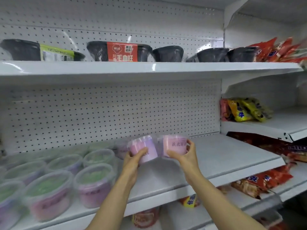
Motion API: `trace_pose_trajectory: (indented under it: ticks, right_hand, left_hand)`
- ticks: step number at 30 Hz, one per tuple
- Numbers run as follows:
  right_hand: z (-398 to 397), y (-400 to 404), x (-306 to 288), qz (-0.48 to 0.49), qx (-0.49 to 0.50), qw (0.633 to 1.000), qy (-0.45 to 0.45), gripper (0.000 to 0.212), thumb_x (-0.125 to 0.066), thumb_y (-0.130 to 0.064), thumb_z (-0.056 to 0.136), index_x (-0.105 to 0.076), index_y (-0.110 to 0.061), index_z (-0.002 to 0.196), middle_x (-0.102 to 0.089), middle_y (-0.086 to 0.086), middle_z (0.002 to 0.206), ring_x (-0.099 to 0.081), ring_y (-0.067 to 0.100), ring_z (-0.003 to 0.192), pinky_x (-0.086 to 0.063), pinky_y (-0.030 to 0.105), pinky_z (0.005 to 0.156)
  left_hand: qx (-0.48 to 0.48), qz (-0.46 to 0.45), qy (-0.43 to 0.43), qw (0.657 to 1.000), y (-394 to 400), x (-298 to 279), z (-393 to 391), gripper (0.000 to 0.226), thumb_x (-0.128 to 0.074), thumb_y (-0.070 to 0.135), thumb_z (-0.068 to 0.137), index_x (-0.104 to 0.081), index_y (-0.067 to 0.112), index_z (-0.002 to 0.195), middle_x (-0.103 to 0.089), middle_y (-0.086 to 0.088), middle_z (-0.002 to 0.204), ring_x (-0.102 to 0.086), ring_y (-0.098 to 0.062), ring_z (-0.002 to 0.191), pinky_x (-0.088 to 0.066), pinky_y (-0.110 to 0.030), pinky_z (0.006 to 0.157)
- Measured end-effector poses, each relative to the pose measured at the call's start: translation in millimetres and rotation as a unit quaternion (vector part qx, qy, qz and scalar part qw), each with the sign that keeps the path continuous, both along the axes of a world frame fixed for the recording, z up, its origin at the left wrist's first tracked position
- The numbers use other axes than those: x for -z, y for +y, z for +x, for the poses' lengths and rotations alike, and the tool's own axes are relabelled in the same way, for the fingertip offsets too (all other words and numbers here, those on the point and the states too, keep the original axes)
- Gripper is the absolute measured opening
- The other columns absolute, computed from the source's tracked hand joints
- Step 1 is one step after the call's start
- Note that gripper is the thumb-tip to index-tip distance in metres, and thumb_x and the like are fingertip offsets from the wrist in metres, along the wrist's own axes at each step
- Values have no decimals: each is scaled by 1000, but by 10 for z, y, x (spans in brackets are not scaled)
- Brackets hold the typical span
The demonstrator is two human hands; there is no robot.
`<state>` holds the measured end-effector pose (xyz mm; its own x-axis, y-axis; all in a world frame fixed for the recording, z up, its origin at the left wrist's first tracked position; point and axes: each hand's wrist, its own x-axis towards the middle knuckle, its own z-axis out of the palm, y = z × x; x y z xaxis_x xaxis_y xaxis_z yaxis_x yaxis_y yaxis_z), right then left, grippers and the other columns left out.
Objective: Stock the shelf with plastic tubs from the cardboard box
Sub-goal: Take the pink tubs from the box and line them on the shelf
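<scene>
Placement step, two units in hand. Left hand (134, 159) grips a pink-and-lilac tub (144, 150), fingers curled round its wall; right hand (183, 154) grips a pink tub (176, 144) likewise. Both tubs are held tilted, side by side and near touching, above the bare right part of the middle shelf (224, 151), just right of the stocked tubs (94, 183) already in rows. The cardboard box is out of view. Next move, judged: level both tubs, set them down beside the last row, then let go.
</scene>
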<state>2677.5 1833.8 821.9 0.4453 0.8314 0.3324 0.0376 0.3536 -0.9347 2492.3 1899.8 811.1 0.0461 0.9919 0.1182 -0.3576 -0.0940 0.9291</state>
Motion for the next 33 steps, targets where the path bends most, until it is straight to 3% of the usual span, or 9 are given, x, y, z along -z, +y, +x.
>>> trace_pose_trajectory:
  ticks: [6, 10, 14, 16, 20, 23, 28, 33]
  right_hand:
    - [116, 440, 237, -51, -76, 995, -44, 88, -89, -9, 61, -37, -32, 129, -55, -1, 123, -58, 20, 108, -51, 30, 82]
    - [96, 636, 329, -96, -92, 987, -95, 87, -88, -8, 58, -35, -26, 125, -55, 4, 121, -58, 21, 102, -52, 33, 83]
    - [4, 770, 324, -134, -84, 980, -120, 90, -88, -8, 59, -31, -15, 128, -53, 6, 116, -55, 23, 96, -49, 32, 82]
    - [-35, 837, 299, -144, -83, 977, -137, 90, -89, -9, 59, -30, -13, 127, -51, 6, 113, -54, 23, 94, -49, 32, 82]
    - [-60, 940, 333, -168, -91, 967, -170, 88, -89, -11, 60, -28, -10, 123, -55, 11, 117, -55, 26, 89, -52, 36, 82]
    - [-45, 965, 311, -175, -102, 962, -185, 90, -90, -15, 60, -27, -9, 125, -55, 13, 124, -58, 29, 98, -50, 32, 79]
    - [45, 988, 276, -153, -131, 964, -176, 115, -87, -6, 64, -10, -14, 149, -52, 9, 132, -54, 29, 120, -42, 26, 82]
    - [90, 959, 259, -146, -119, 963, -192, 116, -86, -6, 63, -12, -17, 151, -51, 10, 139, -52, 28, 123, -42, 29, 91]
  left_hand:
    - [-149, -3, 93, 984, 145, 206, -11, 107, -97, 49, 41, -54, 14, 133, -68, -6, 124, -65, -26, 114, -49, -50, 104]
    - [-219, 1, 125, 968, 115, 240, 22, 86, -90, 15, 70, -39, 7, 139, -56, -12, 132, -57, -28, 121, -46, -44, 108]
    - [-225, 4, 161, 961, 207, 273, -7, 65, -84, 7, 76, -41, 13, 123, -58, -11, 126, -60, -24, 111, -50, -33, 91]
    - [-234, 8, 173, 957, 261, 275, -38, 63, -83, 5, 76, -41, 11, 122, -58, -13, 127, -59, -24, 111, -49, -33, 90]
    - [-244, 18, 205, 948, 286, 306, -90, 77, -82, 2, 75, -38, 4, 138, -54, -9, 134, -54, -22, 120, -43, -28, 97]
    - [-237, 28, 211, 948, 266, 314, -122, 83, -79, -3, 76, -35, 7, 145, -53, -6, 138, -52, -19, 123, -39, -24, 98]
    - [-221, 20, 227, 948, 254, 302, -144, 102, -92, 2, 62, -35, 11, 146, -56, -2, 134, -53, -17, 122, -42, -27, 102]
    - [-233, 0, 227, 946, 298, 312, -171, 97, -91, 2, 64, -37, 7, 144, -56, -7, 140, -55, -21, 124, -43, -27, 99]
